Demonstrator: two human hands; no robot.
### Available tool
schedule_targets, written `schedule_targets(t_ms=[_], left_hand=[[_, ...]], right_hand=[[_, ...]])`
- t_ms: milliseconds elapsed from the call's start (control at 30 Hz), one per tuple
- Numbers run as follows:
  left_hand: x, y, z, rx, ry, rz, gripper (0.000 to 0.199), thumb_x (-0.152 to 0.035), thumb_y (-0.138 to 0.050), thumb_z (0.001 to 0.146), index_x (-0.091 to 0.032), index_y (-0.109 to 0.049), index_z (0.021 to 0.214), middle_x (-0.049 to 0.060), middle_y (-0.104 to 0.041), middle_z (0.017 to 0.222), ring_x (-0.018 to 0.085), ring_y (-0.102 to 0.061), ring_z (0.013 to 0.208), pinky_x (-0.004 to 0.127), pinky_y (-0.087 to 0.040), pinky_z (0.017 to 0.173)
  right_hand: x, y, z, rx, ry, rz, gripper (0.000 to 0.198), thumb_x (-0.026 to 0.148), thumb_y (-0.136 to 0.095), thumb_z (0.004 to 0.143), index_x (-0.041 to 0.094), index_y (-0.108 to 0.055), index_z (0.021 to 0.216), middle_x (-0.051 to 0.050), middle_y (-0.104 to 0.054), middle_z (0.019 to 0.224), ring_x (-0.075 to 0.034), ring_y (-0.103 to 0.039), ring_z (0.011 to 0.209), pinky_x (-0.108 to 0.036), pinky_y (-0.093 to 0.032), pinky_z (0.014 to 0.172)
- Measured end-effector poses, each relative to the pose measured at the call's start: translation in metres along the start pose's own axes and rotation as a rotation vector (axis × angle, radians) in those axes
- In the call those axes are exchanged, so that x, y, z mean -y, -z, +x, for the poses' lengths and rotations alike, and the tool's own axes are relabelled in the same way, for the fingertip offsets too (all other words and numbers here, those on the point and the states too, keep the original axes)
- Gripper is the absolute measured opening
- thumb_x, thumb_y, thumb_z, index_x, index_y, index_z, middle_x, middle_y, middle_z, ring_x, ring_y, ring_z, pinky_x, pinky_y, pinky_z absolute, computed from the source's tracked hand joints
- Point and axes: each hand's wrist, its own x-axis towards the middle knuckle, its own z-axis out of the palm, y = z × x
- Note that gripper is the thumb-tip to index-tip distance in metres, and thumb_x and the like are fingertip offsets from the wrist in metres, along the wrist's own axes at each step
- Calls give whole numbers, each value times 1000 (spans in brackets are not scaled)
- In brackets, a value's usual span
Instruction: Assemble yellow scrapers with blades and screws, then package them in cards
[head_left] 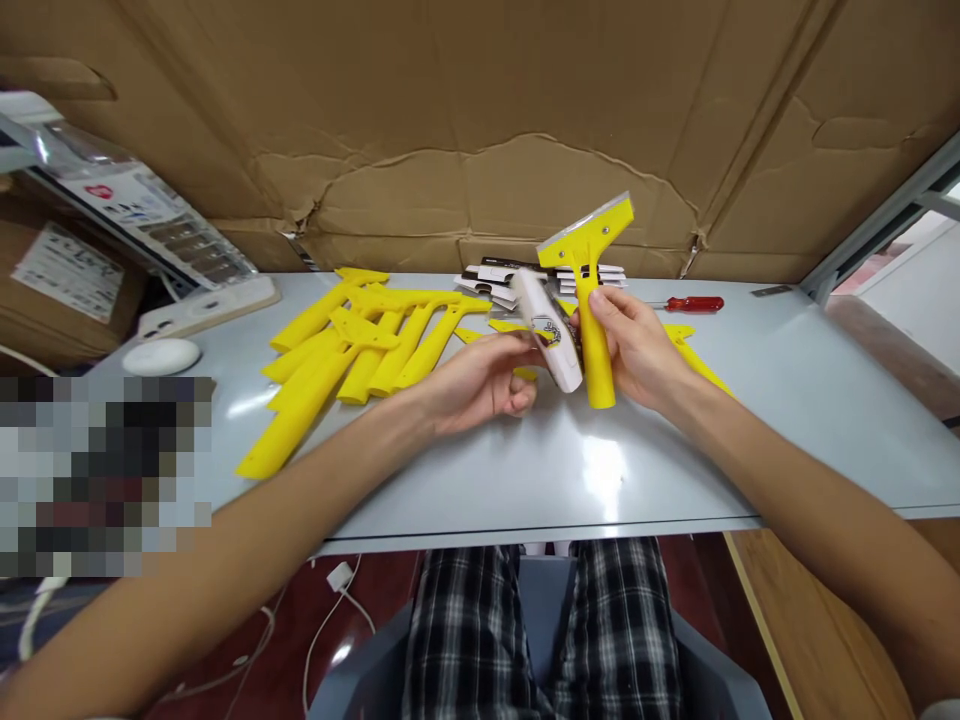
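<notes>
In the head view, my right hand (639, 345) is closed round a yellow scraper (596, 340), held upright with its wide screwed head at the top and a thin blade edge along it. My left hand (484, 385) pinches a white card sleeve (555, 335) with a dark printed picture. The sleeve tilts just left of the scraper's handle and is slightly blurred; whether they touch I cannot tell. Several yellow scraper handles (300, 420) lie in a pile on the grey table (465, 490), left of my left hand. Dark-and-white printed cards (487, 272) lie behind my hands.
A red-handled screwdriver (694, 304) and another yellow handle (701, 360) lie to the right. On the left are a white oval object (161, 356), a white power strip (214, 308) and a clear bottle (124, 190). A cardboard wall (450, 100) stands behind the table.
</notes>
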Motion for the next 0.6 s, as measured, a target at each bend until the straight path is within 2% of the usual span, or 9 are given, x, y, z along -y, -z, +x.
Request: schedule_targets(t_ms=[133, 200, 267, 367, 433, 500, 600], left_hand=[[-7, 7, -2, -218, -157, 292, 47, -42, -70, 90, -26, -66, 133, 11, -77, 112, 5, -48, 39, 21, -25, 32], [-12, 9, -5, -286, -265, 328, 53, -50, -66, 93, -27, -61, 141, 10, -76, 120, 4, -47, 39, 20, -25, 32], [-15, 8, -8, -306, -349, 414, 58, -53, -71, 91, -26, -62, 142, 10, -76, 118, 4, -48, 41, 20, -29, 34], [-15, 5, -10, -255, -385, 608, 49, -48, -82, 84, -18, -74, 121, 9, -77, 102, 7, -55, 47, 22, -40, 40], [-14, 6, -10, -210, -379, 649, 39, -47, -84, 82, -14, -78, 102, 10, -77, 95, 11, -61, 55, 23, -45, 43], [-12, 8, -7, -179, -364, 625, 37, -49, -84, 83, -14, -78, 93, 11, -78, 93, 14, -66, 61, 24, -49, 46], [-11, 14, -3, -124, -332, 585, 35, -49, -85, 83, -15, -80, 90, 13, -79, 93, 16, -69, 63, 25, -51, 47]], right_hand=[[3, 9, 4, 7, 61, -169, 50, 61, -86, 79, 21, -67, 101, -3, -70, 92, -15, -66, 86, -29, -56, 76], [5, 13, 5, 50, 83, -244, 54, 64, -87, 76, 21, -70, 104, -4, -71, 92, -16, -67, 86, -30, -56, 76], [8, 15, 4, 100, 94, -311, 55, 66, -86, 77, 21, -72, 104, -4, -72, 93, -17, -68, 86, -31, -56, 76], [11, 15, 3, 137, 95, -332, 53, 67, -85, 78, 22, -71, 102, -4, -72, 91, -17, -68, 87, -31, -55, 76], [11, 15, 4, 119, 71, -279, 53, 68, -84, 78, 22, -69, 102, -5, -73, 92, -18, -68, 88, -30, -55, 76], [12, 18, 8, 54, 66, -198, 54, 69, -82, 80, 23, -66, 104, -6, -74, 99, -19, -69, 94, -31, -56, 77], [12, 26, 17, -112, 157, -95, 56, 74, -76, 82, 28, -60, 111, -5, -73, 121, -20, -68, 107, -32, -56, 79]])
